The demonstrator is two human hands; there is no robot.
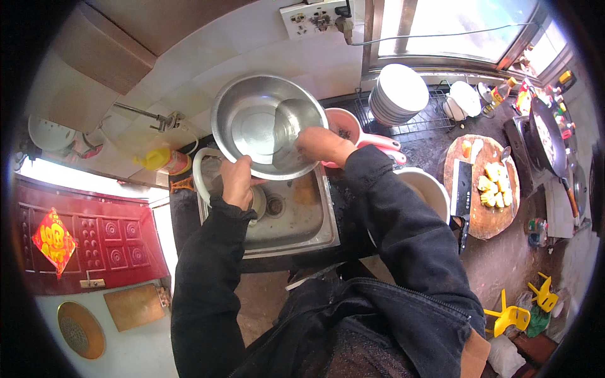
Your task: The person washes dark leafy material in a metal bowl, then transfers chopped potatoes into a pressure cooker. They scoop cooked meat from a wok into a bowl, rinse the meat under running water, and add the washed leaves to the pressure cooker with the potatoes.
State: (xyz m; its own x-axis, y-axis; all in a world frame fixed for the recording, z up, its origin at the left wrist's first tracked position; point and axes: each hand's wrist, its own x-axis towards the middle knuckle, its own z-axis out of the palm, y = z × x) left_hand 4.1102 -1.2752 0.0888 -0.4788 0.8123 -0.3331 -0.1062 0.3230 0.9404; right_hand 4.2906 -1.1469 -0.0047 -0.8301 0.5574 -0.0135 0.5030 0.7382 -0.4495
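Observation:
A wide stainless steel basin [250, 94] is held up over the back of the sink [302, 236], its inside turned towards me. It looks to have a little clear water in the bottom. My left hand [237, 182] grips its near left rim. My right hand [321, 145] reaches over the right rim with its fingers curled against the inner wall; whether they hold anything is hidden. Below the basin, a pale rounded vessel [202, 177] stands in the sink's left part, partly covered by the basin and my left hand. The drain [275, 206] shows beside it.
Right of the basin are a pink handled strainer [341, 118], stacked white plates [401, 90] on a wire rack and a white tub [427, 184]. Farther right, a cleaver [461, 189] and cut yellow pieces [495, 185] lie on a round wooden board [477, 224], near a wok [546, 137].

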